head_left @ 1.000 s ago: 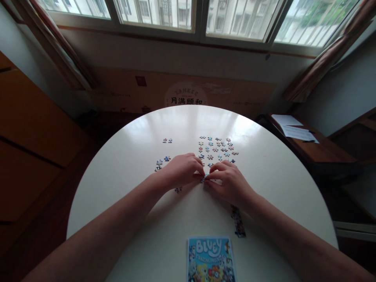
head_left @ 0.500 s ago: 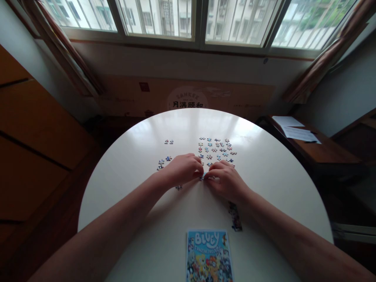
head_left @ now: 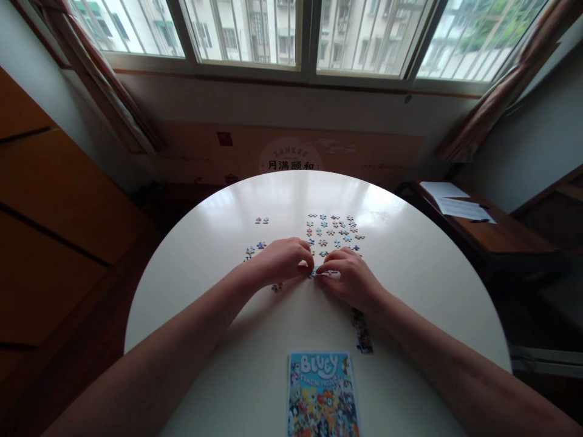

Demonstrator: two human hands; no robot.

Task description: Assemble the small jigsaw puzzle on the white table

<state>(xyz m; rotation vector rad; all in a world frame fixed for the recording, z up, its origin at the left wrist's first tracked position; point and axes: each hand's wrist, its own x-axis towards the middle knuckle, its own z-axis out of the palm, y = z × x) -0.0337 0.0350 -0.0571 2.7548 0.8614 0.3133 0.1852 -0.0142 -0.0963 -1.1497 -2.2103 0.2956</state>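
Note:
Both hands meet over small jigsaw puzzle pieces [head_left: 313, 274] near the middle of the white round table [head_left: 204, 376]. My left hand [head_left: 289, 260] is closed, its fingertips pinching at the left side of these pieces. From the right, my right hand [head_left: 348, 273] pinches the same small cluster with thumb and forefinger. The fingers partly cover the pieces, so how they fit together is hidden. Just beyond the hands lie several loose puzzle pieces [head_left: 330, 232] in rough rows. A joined strip of pieces [head_left: 362, 332] rests beneath my right forearm.
A Bluey picture sheet [head_left: 322, 394] lies at the near side of the table. More loose pieces [head_left: 261, 246] are left of my left hand, with a pair [head_left: 262, 221] farther back. A wooden side table [head_left: 510, 230] with papers [head_left: 464, 206] stands at the right.
The view has shifted slightly. Both hands stay together at the same pieces, with hardly any visible movement.

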